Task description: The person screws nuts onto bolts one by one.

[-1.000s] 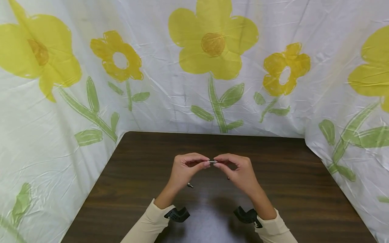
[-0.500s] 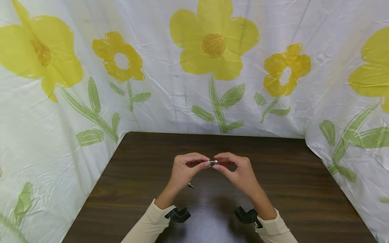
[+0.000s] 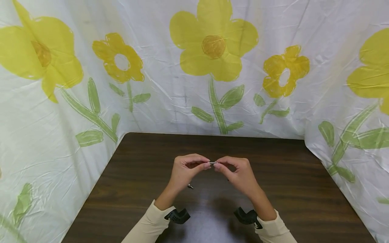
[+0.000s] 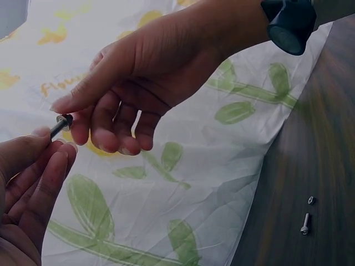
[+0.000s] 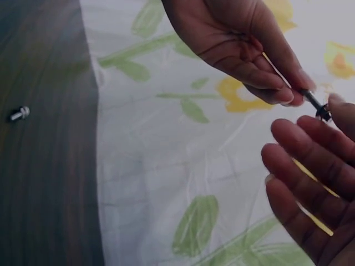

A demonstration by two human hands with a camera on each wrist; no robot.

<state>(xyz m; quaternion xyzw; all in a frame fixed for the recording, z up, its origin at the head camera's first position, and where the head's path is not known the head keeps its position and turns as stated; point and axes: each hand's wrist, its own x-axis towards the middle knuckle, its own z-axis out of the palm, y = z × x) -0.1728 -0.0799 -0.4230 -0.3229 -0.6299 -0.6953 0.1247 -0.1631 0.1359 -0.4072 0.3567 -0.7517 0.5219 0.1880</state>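
Note:
My left hand [image 3: 185, 170] pinches a small metal bolt [image 4: 56, 131] between thumb and fingertips, over the middle of the table. The bolt lies level in the head view, its left end hidden in those fingers. A dark nut [image 5: 323, 113] with a ring-like edge sits round its right end. Thumb and index finger of my right hand [image 3: 241, 172] pinch at this nut, while the other right fingers are spread loosely in the right wrist view. Both hands are raised, with fingertips almost meeting.
On the dark wooden table [image 3: 136, 189] lies a short bolt [image 3: 190, 186] with a nut-like collar, near the left wrist. Another bolt [image 4: 305, 224] and a loose nut [image 4: 312, 200] lie on the table in the left wrist view. A flowered white curtain [image 3: 164, 101] surrounds the table.
The right thumb and index finger parted a little from the nut half a second ago and now close at it again. The left hand keeps its grip on the bolt, nearly still.

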